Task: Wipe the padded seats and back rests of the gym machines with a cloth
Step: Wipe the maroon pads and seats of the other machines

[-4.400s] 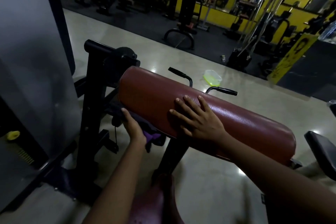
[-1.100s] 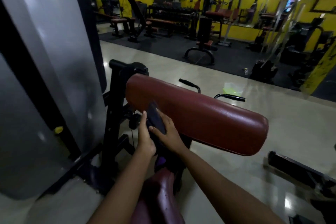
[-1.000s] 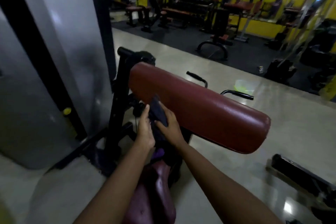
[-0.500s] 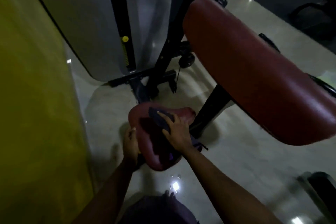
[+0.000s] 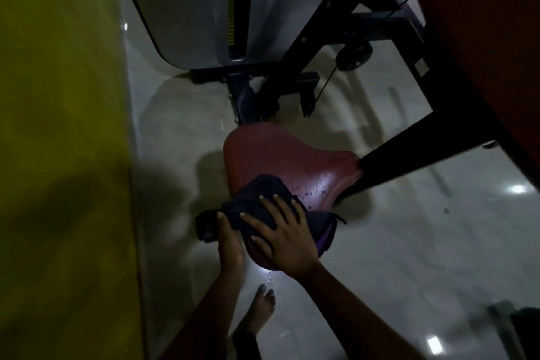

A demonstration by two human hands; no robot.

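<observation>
I look straight down on a small dark-red padded seat [image 5: 292,161] of a gym machine. A dark cloth [image 5: 257,193] lies bunched on its near half. My right hand [image 5: 283,231] presses flat on the cloth with the fingers spread. My left hand [image 5: 229,242] holds the seat's left edge, its fingertips touching the cloth where it hangs over. Water drops glisten on the bare seat right of the cloth. The big red arm pad [image 5: 482,38] fills the top right corner.
A yellow wall [image 5: 58,126] runs down the left. The grey weight-stack cover [image 5: 190,3] stands behind the seat, with black frame bars [image 5: 409,149] and a cable pulley [image 5: 353,55] to the right. My bare foot [image 5: 261,310] stands on the shiny floor.
My view has dropped from the arm pad to the low seat. Both hands came down with the cloth; the right hand has slid it toward the seat's near edge.
</observation>
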